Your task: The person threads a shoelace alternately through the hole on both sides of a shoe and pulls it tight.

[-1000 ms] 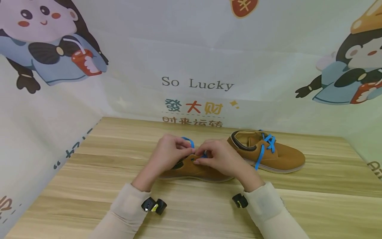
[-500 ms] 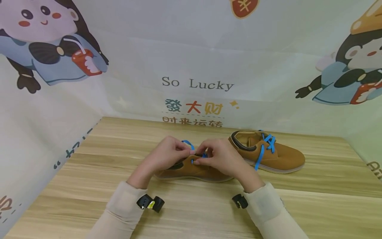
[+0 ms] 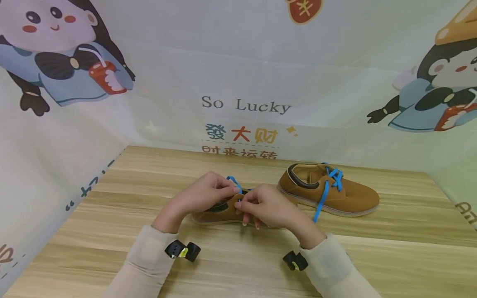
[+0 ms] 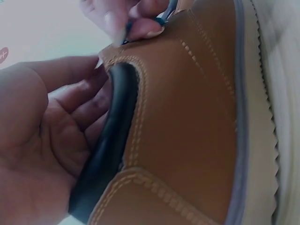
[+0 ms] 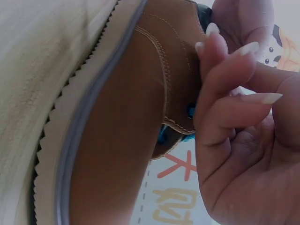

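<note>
A brown shoe (image 3: pixel 218 216) with a dark collar (image 4: pixel 105 145) stands on the table, partly covered by both hands. My left hand (image 3: pixel 205 193) grips the flap edge at the shoe's opening, its fingers reaching inside the collar in the left wrist view. My right hand (image 3: pixel 272 209) pinches the end of a blue shoelace (image 4: pixel 125 35) at an eyelet on the near flap, and its other fingers are spread. A loop of blue lace rises behind the left fingertips. In the right wrist view, blue lace (image 5: pixel 191 111) shows in a lower eyelet.
A matching brown shoe (image 3: pixel 354 196) with crossed blue laces lies to the right, toe pointing right. Its loose lace end (image 3: pixel 321 203) hangs over the side. A printed cloth (image 3: pixel 167 82) hangs behind the wooden table (image 3: pixel 231 265).
Blue lace has appeared in the near flap's eyelet. My right hand has come down and toward me with the lace end, its other fingers spreading. My left forearm has shifted slightly left.
</note>
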Motion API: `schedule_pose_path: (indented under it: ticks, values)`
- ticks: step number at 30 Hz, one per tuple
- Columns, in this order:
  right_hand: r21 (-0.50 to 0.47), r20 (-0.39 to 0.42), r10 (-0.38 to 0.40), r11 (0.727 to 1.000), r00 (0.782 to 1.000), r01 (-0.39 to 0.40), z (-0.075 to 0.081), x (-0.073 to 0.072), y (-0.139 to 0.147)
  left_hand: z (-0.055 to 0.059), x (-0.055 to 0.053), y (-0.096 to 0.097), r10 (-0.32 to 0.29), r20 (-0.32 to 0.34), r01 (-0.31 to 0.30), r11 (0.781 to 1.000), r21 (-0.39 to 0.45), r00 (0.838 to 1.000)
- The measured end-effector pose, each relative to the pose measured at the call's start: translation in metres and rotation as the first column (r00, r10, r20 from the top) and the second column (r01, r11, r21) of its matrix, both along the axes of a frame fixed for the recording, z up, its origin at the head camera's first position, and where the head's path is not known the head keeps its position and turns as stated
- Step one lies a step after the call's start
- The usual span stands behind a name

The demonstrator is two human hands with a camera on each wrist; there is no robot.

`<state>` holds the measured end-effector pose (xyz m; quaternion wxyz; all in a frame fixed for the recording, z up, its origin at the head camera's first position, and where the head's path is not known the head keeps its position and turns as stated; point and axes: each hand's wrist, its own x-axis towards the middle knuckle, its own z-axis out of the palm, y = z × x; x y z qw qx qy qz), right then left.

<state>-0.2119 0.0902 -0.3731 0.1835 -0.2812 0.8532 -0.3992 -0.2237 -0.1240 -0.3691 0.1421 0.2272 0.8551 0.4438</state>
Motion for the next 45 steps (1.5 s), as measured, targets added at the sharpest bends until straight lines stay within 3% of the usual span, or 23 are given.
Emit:
schedule_pose_path:
  ticks: [8, 19, 27, 35, 40, 43, 45]
  values:
    - [-0.029, 0.017, 0.006, 1.000, 1.000, -0.005, -0.002, 0.003, -0.001, 0.005, 0.001, -0.003, -0.015, -0.064, 0.012, 0.999, -0.047, 0.998]
    - [0.007, -0.018, 0.119, 0.993, 0.993, -0.119, -0.002, 0.018, -0.018, 0.002, 0.002, -0.003, 0.040, -0.100, -0.046, 0.997, -0.055, 0.994]
    - [0.018, -0.025, 0.242, 0.970, 0.970, -0.242, 0.000, 0.036, -0.031, 0.004, 0.004, -0.002, 0.058, -0.138, -0.071, 0.993, -0.093, 0.989]
    - [0.059, -0.043, 0.286, 0.957, 0.957, -0.283, 0.002, 0.047, -0.038, 0.009, 0.004, -0.008, -0.014, -0.163, -0.008, 0.991, -0.135, 0.987]
    - [0.074, 0.025, 0.221, 0.972, 0.975, -0.223, -0.002, 0.040, -0.032, 0.010, 0.004, -0.010, -0.039, -0.164, 0.016, 0.990, -0.139, 0.986]
    - [0.068, 0.074, 0.107, 0.991, 0.992, -0.112, -0.007, 0.032, -0.026, 0.010, 0.004, -0.009, -0.036, -0.157, 0.013, 0.990, -0.140, 0.987]
    - [0.061, 0.061, 0.025, 0.998, 0.998, -0.029, -0.010, 0.027, -0.023, 0.010, 0.004, -0.009, -0.035, -0.154, 0.013, 0.990, -0.141, 0.987]
